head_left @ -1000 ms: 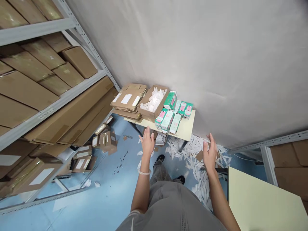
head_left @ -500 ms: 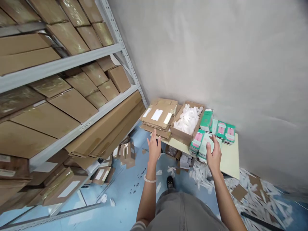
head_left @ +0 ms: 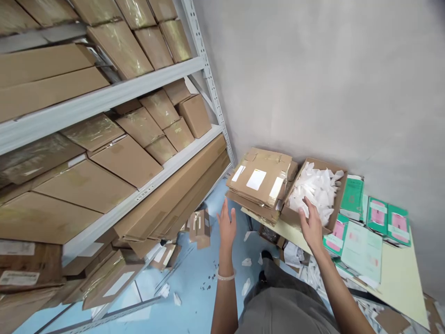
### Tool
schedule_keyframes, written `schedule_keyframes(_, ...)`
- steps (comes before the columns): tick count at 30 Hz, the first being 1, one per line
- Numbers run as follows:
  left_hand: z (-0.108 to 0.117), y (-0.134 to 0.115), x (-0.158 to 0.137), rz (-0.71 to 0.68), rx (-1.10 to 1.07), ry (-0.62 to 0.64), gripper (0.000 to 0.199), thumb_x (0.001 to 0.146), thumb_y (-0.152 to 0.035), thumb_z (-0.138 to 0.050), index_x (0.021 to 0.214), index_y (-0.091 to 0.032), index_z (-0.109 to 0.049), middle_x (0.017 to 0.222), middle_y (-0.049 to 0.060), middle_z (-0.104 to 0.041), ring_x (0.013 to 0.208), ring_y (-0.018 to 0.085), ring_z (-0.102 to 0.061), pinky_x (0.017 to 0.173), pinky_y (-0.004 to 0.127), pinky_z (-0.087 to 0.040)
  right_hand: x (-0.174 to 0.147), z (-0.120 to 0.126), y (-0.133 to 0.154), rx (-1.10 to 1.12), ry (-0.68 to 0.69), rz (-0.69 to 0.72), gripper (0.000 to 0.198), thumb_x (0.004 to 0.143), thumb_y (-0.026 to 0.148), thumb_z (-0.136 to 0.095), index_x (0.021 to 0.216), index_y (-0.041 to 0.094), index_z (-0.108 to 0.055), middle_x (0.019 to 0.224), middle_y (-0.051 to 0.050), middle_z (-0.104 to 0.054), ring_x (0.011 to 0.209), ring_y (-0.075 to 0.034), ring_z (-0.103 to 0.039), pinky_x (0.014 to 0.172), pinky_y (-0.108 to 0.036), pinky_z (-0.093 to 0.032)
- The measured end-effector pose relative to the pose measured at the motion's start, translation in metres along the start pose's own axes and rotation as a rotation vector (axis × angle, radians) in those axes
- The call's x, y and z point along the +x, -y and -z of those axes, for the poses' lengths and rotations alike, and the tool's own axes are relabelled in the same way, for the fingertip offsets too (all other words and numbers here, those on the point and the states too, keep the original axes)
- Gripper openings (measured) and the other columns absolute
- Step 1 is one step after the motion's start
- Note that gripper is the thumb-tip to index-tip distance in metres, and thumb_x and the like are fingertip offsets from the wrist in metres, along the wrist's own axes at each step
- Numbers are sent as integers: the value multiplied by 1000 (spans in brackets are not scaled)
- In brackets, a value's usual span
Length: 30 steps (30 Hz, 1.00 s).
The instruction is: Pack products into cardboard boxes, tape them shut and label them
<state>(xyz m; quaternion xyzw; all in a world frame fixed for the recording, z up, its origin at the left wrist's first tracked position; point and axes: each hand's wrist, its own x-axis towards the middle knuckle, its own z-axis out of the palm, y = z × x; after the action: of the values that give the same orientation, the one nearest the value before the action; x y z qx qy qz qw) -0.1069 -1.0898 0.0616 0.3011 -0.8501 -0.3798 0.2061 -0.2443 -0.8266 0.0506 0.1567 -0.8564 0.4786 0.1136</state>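
Note:
My left hand (head_left: 227,224) is raised with its fingers stretched out, holding nothing. Just beyond it, on the table, lies a stack of flattened cardboard boxes (head_left: 267,178) with white labels. My right hand (head_left: 311,227) is also empty, thumb and fingers apart. It appears in front of an open carton (head_left: 342,185) filled with crumpled white paper or plastic pieces (head_left: 314,188); I cannot tell whether it touches the carton. To the right of that hand are several green and pink boxes (head_left: 378,214) and a pale green one (head_left: 361,250).
A metal shelf rack (head_left: 146,185) packed with brown cartons (head_left: 114,162) fills the left side. The pale yellow table (head_left: 399,273) stands against a grey wall (head_left: 313,79). White scraps (head_left: 246,262) litter the blue floor (head_left: 194,283), and small cartons (head_left: 200,228) lie beside the rack.
The view has swung left and the table appears closer. My right hand now appears before the carton of white pieces instead of the green boxes. Both hands remain empty and open.

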Motion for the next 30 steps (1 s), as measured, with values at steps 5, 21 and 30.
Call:
schedule_keyframes(5, -3, 3, 55, -6, 14, 8, 59, 102, -52, -26, 157, -29, -23, 163, 6, -29, 152, 21, -21, 126, 50, -4, 47, -40, -7, 39, 15, 7, 59, 99, 52, -36, 146, 18, -44, 142, -16, -52, 133, -29, -47, 110, -51, -37)
schedule_keyframes(21, -77, 53, 257, -45, -38, 380, 56, 98, -36, -38, 151, -16, -37, 159, 13, -35, 149, 23, -30, 123, 44, -23, 92, -169, -42, -88, -86, -342, 77, 88, 70, -42, 142, 16, -46, 141, -19, -51, 135, -34, -43, 112, -54, -34)
schedule_keyframes(30, -101, 57, 293, -23, -11, 543, 64, 89, -39, -56, 145, -9, -45, 153, 22, -42, 144, 31, -39, 118, 44, -34, 84, -207, -26, -150, -247, -568, 81, 83, 71, -46, 140, 13, -47, 135, -22, -51, 123, -38, -51, 102, -56, -42)
